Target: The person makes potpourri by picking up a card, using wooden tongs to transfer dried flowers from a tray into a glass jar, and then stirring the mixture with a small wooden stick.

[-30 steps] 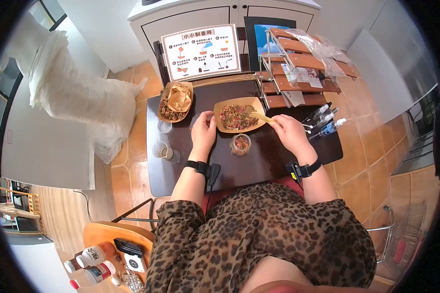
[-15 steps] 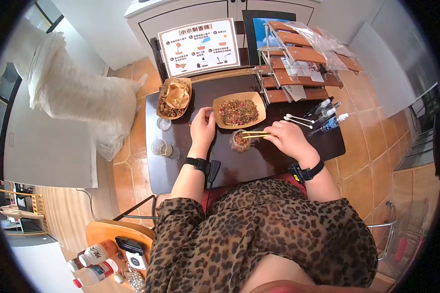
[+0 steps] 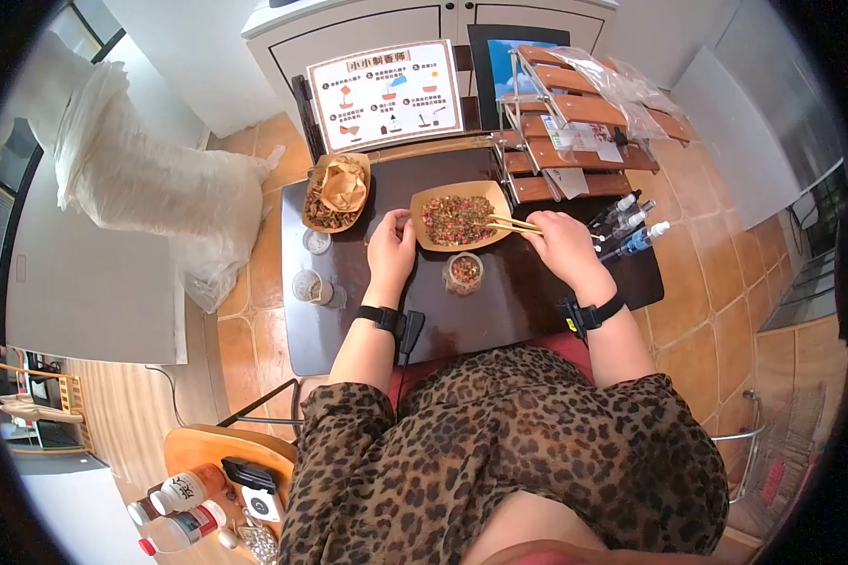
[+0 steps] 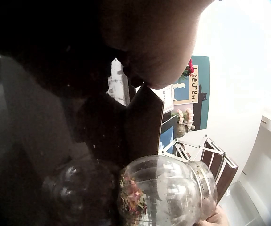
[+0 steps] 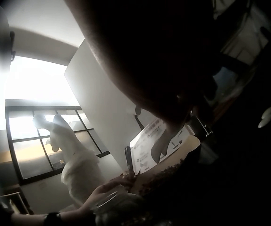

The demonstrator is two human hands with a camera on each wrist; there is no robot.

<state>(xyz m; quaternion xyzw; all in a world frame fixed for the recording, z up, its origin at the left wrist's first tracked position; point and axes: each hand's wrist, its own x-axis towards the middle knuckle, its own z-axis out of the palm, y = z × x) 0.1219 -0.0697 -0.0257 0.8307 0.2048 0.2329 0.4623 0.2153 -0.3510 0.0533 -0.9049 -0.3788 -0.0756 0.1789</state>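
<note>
My right hand pinches a pair of thin yellowish tweezers, their tips in the dried flower and herb mix. That mix lies in a brown paper tray on the dark table. At the tray's left edge, my left hand rests on the tabletop with its fingers loosely bent. Just in front of the tray stands a clear jar holding some of the same mix. The left wrist view shows this rounded glass jar with petals at its bottom; the right wrist view is mostly dark.
Left of my left hand are another paper tray of dried material and two small clear containers, one of them a cup. Spray bottles stand at the right. Behind are a printed instruction sheet and a folding wooden rack.
My right hand brought the tweezers from the tray to the jar, then back up to the mix in the tray. My left hand stayed beside the tray.
</note>
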